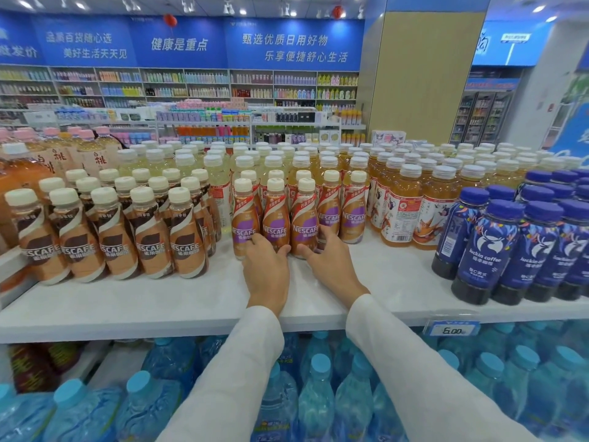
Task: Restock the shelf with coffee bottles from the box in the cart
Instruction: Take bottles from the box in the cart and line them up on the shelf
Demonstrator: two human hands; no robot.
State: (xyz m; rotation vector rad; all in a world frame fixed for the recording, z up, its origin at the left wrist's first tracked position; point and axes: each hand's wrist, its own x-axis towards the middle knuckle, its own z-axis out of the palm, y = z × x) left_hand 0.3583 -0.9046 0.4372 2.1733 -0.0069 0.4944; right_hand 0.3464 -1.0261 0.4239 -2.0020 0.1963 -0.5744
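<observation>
1. The white shelf (159, 301) spans the middle of the frame. A bare strip runs along its front edge at lower centre.
2. Brown-label Nescafé bottles (118, 237) fill centre left, and dark blue Luckin coffee bottles (497, 250) stand at centre right.
3. Between them, at frame centre, stands a small cluster of purple-label Nescafé coffee bottles (243, 231). All are upright with caps up and labels towards the camera. The box and cart are out of view.
4. The left hand (266, 266) curls round the base of the middle front bottle (275, 224).
5. The right hand (328, 263) wraps the base of the right front bottle (304, 228), thumb on its left side and fingers on its right.
6. Both bottles sit directly above the hands in the frame, at the fingertips, and touch each other. Each hand is equally near its own bottle. With the long axes vertical and the grips low, sliding them along the shelf probably suits better than lifting, since a push higher up could tip them.
</observation>
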